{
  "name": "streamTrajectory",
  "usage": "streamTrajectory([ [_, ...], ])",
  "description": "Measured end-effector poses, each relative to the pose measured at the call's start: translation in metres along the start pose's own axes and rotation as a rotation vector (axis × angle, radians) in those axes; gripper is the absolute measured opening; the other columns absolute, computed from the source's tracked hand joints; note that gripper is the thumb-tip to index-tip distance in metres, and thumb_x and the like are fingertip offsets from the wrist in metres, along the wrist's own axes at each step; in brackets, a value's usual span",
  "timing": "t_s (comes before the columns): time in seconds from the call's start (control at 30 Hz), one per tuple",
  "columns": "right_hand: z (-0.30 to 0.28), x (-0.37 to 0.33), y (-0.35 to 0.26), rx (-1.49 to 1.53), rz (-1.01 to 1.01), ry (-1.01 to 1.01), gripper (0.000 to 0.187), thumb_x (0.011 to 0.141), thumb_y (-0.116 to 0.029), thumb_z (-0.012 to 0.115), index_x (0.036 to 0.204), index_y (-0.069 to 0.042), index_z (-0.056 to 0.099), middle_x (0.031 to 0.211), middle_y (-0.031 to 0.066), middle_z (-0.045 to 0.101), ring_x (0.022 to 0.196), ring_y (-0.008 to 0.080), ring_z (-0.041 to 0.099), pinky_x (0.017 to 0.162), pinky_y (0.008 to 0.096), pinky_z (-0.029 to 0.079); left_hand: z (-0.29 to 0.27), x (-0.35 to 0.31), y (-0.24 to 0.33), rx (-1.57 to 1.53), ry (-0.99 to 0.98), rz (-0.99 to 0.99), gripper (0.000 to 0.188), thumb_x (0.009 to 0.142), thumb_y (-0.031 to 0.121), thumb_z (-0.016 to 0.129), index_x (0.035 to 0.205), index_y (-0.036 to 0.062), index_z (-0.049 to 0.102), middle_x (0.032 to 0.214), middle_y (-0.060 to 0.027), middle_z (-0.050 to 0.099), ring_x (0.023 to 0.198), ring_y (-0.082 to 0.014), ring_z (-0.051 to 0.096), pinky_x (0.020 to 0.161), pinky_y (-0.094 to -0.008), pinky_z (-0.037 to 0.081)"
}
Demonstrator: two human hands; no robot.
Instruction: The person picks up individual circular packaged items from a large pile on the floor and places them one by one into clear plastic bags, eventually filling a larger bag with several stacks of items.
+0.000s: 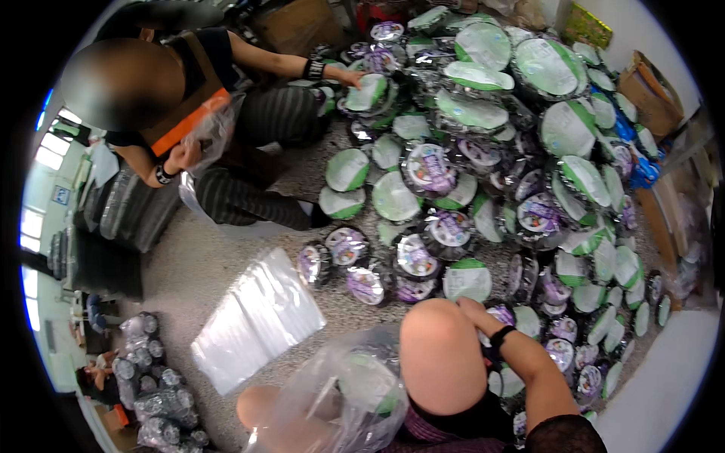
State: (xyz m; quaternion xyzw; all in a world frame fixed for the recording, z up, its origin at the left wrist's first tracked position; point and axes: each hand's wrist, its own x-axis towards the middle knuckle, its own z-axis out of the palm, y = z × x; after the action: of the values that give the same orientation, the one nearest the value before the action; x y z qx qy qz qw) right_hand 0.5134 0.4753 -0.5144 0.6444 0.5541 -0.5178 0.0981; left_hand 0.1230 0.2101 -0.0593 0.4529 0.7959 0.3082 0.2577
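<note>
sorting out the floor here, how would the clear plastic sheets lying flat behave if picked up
The clear plastic sheets would likely be floppy, since the similar-looking bag nearby wrinkles into soft folds. Their glossy shine suggests they may be slippery.

The right hand, partly hidden behind a knee, is beside packs heaped at right. One pack shows through a near clear bag. A co-worker sits far left.

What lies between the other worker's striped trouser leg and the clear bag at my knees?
In the head view, a stack of flat clear plastic lies on the floor between that trouser leg and your clear bag.
</note>
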Motion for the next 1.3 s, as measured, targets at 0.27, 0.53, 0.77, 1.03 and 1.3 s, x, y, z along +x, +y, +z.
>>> streamTrajectory([
  [0.27,-0.068,0.023,0.058,0.190,-0.128,0.501,0.053,0.062,-0.030,0.080,0.106,-0.008,0.061,0.125,0.0230,0.047,0.117,0.0366,0.044,0.098,0.0423,0.036,-0.006,0.003,0.052,-0.286,-0.029,-0.364,0.019,0.093,0.021,0.050,0.095,0.0031,0.056,0.086,-0.0100,0.057,0.085,-0.0239,0.060,0.078,-0.0395,0.052],
  [0.53,0.015,-0.030,-0.017,0.044,-0.622,0.736,0.051,0.064,-0.030,0.076,0.095,0.000,0.050,0.104,0.0188,0.051,0.095,0.0382,0.050,0.090,0.0473,0.035,-0.028,-0.019,0.055,-0.904,-0.238,-0.425,0.044,0.091,0.039,0.052,0.093,-0.0045,0.061,0.071,-0.0053,0.057,0.062,-0.0164,0.054,0.065,-0.0321,0.048],
  [0.77,-0.041,-0.008,-0.005,0.548,-0.009,0.353,0.058,0.066,-0.035,0.077,0.102,0.006,0.056,0.111,0.0226,0.058,0.096,0.0344,0.059,0.080,0.0398,0.048,-0.034,-0.051,0.049,-0.833,-0.359,-0.413,0.051,0.092,0.041,0.051,0.099,-0.0083,0.064,0.048,0.0053,0.040,0.046,-0.0094,0.037,0.057,-0.0284,0.039],
  [1.03,-0.015,0.010,0.026,-0.233,-0.241,0.690,0.074,0.058,-0.051,0.077,0.108,0.000,0.058,0.124,0.0181,0.051,0.114,0.0331,0.049,0.095,0.0433,0.039,-0.028,-0.051,0.057,-0.814,-0.171,-0.472,0.051,0.092,0.042,0.048,0.100,-0.0054,0.064,0.052,0.0056,0.043,0.050,-0.0068,0.039,0.057,-0.0260,0.036],
  [1.3,-0.012,-0.044,-0.024,-0.145,-0.525,0.473,0.042,0.073,-0.036,0.069,0.094,-0.001,0.058,0.115,0.0202,0.048,0.096,0.0368,0.049,0.084,0.0458,0.041,-0.025,-0.018,0.055,-0.834,-0.421,-0.371,0.052,0.089,0.045,0.052,0.099,-0.0051,0.064,0.061,0.0004,0.054,0.042,-0.0045,0.036,0.044,-0.0201,0.029],
])
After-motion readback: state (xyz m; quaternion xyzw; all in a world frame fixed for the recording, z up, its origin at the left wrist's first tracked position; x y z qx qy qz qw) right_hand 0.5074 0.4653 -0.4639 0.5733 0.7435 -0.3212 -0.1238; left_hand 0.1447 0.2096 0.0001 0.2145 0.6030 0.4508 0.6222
